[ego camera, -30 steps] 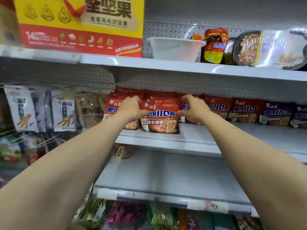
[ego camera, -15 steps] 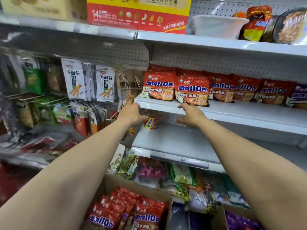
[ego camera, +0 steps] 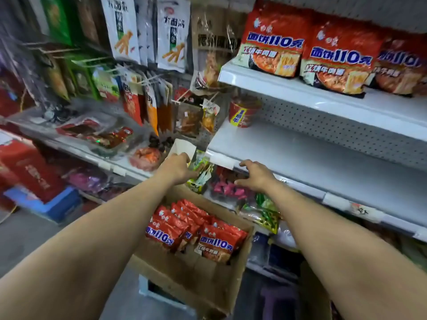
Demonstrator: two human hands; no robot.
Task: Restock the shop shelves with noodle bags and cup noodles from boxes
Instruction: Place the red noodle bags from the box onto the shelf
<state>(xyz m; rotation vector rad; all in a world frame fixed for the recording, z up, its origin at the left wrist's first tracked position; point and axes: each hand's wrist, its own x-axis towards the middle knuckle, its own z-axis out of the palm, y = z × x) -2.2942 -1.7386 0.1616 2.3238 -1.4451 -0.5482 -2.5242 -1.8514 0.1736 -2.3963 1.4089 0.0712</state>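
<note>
Both hands reach forward with nothing in them. On the left hand [ego camera: 176, 168] the fingers bend loosely downward, just in front of a pale card flap [ego camera: 183, 146]; whether they touch it cannot be told. On the right hand [ego camera: 256, 175] the fingers are spread and relaxed, hovering at the front edge of the middle shelf [ego camera: 323, 162], close to its white price label [ego camera: 221, 161].

Directly below and between the two forearms sits an open cardboard box [ego camera: 196, 278]. It holds red noodle bags [ego camera: 191, 227] with blue and white lettering, standing on edge in rows in the half of the box nearer the hands.

Above the right hand, at the back left corner of the middle shelf, stands a single red cup of noodles [ego camera: 245, 110]. Higher again, the upper shelf [ego camera: 300, 88] carries more red noodle bags [ego camera: 272, 42] of the same kind, upright side by side and facing outward.

Just beyond the fingertips of both hands, under the middle shelf, lie green snack packets [ego camera: 201, 174] and pink wrapped sweets [ego camera: 228, 188].

To the left of the left hand, snack packs hang from pegs [ego camera: 124, 26], white ones at the top and red and orange ones lower down. Far to the left, near the floor, a blue crate [ego camera: 46, 204] sits under a red carton [ego camera: 30, 172].
</note>
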